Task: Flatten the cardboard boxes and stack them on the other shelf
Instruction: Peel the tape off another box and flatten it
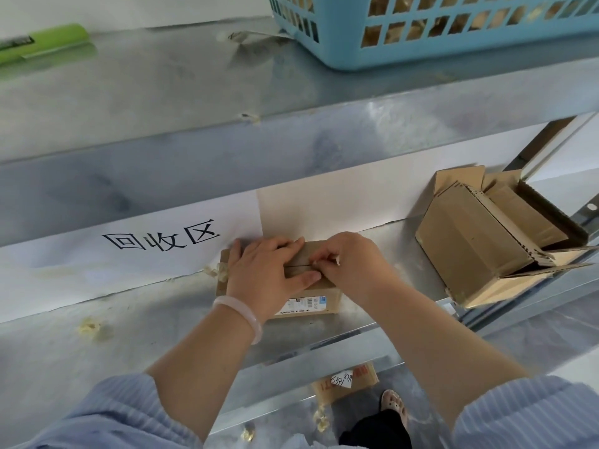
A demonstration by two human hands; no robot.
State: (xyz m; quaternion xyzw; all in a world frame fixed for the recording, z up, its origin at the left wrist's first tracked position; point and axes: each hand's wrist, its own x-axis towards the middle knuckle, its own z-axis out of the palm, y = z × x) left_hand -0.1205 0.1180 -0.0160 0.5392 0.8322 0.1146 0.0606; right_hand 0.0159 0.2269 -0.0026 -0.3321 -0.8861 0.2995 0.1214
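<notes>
A small closed cardboard box (319, 301) with a printed label on its front stands on the metal shelf (162, 319) in the middle. My left hand (265, 273) lies flat on its top, fingers spread, pressing it down. My right hand (350, 265) pinches at the tape seam on the box's top with its fingertips. A larger cardboard box (466, 241) with open flaps lies tilted at the shelf's right end, apart from both hands.
A white paper sign (162, 241) with black characters hangs behind the box. A blue plastic basket (421, 37) and a green tool (42, 40) sit on the shelf above. Another cardboard piece (346, 382) lies on the floor below, near a foot.
</notes>
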